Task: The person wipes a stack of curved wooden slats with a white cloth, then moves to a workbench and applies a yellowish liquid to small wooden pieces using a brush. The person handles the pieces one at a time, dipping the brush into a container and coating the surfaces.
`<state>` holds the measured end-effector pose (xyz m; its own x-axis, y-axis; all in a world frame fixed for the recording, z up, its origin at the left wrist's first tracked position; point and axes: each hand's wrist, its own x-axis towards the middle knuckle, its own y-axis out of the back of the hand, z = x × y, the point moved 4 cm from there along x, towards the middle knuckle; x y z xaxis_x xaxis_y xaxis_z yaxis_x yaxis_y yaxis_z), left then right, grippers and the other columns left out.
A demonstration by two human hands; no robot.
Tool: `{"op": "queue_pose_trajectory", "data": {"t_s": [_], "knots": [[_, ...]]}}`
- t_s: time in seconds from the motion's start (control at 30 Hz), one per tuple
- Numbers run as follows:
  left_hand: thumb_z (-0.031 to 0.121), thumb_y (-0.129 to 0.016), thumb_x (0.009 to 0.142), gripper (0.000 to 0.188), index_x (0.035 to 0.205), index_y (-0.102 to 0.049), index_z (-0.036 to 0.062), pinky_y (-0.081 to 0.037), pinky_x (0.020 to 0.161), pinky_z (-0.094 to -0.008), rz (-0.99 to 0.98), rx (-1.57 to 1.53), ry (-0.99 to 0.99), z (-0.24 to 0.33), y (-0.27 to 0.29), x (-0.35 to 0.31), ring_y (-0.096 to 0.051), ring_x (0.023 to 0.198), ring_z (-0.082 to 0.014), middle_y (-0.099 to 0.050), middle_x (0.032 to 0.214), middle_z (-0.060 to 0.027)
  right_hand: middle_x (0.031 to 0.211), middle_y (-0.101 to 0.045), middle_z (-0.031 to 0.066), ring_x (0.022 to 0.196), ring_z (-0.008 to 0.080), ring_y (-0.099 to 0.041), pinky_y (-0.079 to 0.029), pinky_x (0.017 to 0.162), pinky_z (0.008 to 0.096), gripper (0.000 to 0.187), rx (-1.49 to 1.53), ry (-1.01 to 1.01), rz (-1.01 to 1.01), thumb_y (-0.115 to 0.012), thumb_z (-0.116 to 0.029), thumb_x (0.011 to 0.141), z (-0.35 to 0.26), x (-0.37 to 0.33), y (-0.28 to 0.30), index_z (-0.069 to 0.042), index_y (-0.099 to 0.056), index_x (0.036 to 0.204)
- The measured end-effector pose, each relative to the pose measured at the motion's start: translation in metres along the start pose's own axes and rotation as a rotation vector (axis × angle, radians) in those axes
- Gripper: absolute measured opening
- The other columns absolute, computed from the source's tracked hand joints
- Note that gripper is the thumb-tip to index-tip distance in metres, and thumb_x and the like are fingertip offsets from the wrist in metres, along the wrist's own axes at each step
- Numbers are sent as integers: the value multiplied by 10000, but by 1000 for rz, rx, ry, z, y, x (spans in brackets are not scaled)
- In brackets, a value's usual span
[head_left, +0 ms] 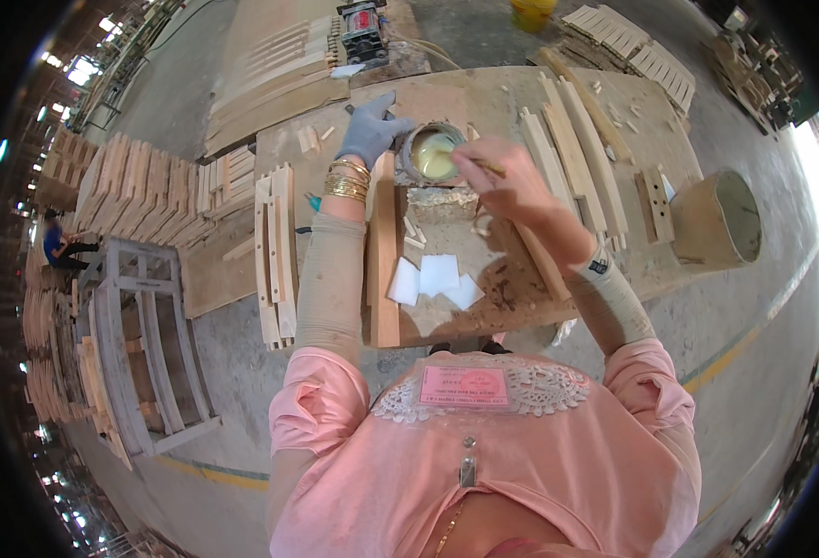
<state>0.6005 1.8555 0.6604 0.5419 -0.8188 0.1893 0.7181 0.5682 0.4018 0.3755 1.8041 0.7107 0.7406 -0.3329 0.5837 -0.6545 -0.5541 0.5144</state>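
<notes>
My left hand (369, 138), in a blue-grey glove, is at the far end of an upright-edged wooden bar (383, 251). Dark bits of a thing show on either side of its curled fingers; what it is, I cannot make out. Bare, my right hand (507, 179) pinches a thin brown stick (491, 167) over a round pot (408, 166). Pale yellow, glue-like liquid (435, 158) fills part of the pot. Whether the stick ends in bristles is hidden by the fingers and the liquid.
White foam pieces (439, 274) and small wooden pegs (413, 231) lie between the bars before me. Curved slats (591, 158) and a drilled block (653, 200) are right, beside a bucket (744, 223). Slats (277, 251) lie left; a grey frame (145, 344) stands beyond.
</notes>
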Motion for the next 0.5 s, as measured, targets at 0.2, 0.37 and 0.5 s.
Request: {"op": "queue_pose_trajectory", "data": {"t_s": [0.2, 0.37, 0.5], "knots": [[218, -751, 677, 616, 1184, -548, -68, -466, 552, -259, -15, 21, 18, 3, -1, 1, -540, 601, -107, -605, 689, -80, 744, -635, 124, 681, 283, -603, -484, 621, 358, 108, 31, 159, -10, -600, -99, 822, -1, 0, -1, -5, -652, 837], [239, -753, 669, 624, 1174, -553, -67, -472, 573, -265, 20, 66, 6, -3, 9, -3, -560, 624, -125, -621, 717, -100, 712, -630, 133, 651, 269, -604, -486, 597, 316, 109, -160, 65, -11, -622, -50, 814, 1, 3, 8, 22, -656, 889], [232, -748, 670, 629, 1184, -545, -67, -474, 570, -263, -10, 62, 19, 1, 1, 1, -568, 623, -124, -631, 730, -102, 797, -662, 133, 735, 262, -632, -505, 656, 347, 118, 5, 131, -29, -585, -109, 843, -1, -3, -1, -24, -667, 849]]}}
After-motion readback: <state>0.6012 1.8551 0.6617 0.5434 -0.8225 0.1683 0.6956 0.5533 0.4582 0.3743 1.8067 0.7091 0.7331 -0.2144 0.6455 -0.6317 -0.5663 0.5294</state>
